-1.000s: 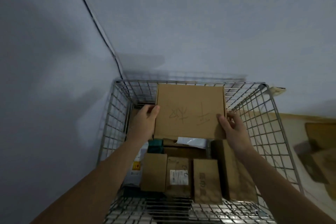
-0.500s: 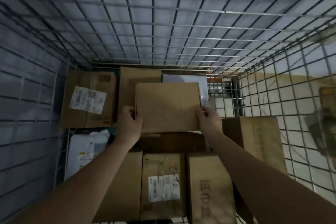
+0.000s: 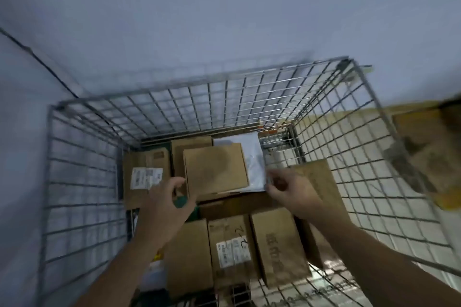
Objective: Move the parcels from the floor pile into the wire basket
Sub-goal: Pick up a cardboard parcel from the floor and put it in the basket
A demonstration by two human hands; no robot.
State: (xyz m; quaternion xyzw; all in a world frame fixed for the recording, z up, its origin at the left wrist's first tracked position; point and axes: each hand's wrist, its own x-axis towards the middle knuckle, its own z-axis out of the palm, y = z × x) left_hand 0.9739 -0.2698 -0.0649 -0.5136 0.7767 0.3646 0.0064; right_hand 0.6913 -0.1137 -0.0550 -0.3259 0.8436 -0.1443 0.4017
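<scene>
A flat brown cardboard parcel point(image 3: 215, 171) lies on top of other parcels deep inside the wire basket point(image 3: 82, 182). My left hand point(image 3: 164, 203) hovers just left of it with loosely curled fingers, holding nothing. My right hand point(image 3: 290, 190) hangs to the parcel's right, over a white plastic mailer point(image 3: 253, 157), fingers loosely curled and empty. Neither hand touches the brown parcel.
Several more cardboard boxes fill the basket: a labelled one point(image 3: 147, 176) at left, a labelled one point(image 3: 232, 252) in front, a printed one point(image 3: 279, 244) beside it. Grey walls stand behind and left. Blurred boxes point(image 3: 429, 154) lie on the floor outside, right.
Both hands have let go of the brown parcel, which now rests on the stack in the basket. The hands have drawn back slightly and the view has pulled up and away.
</scene>
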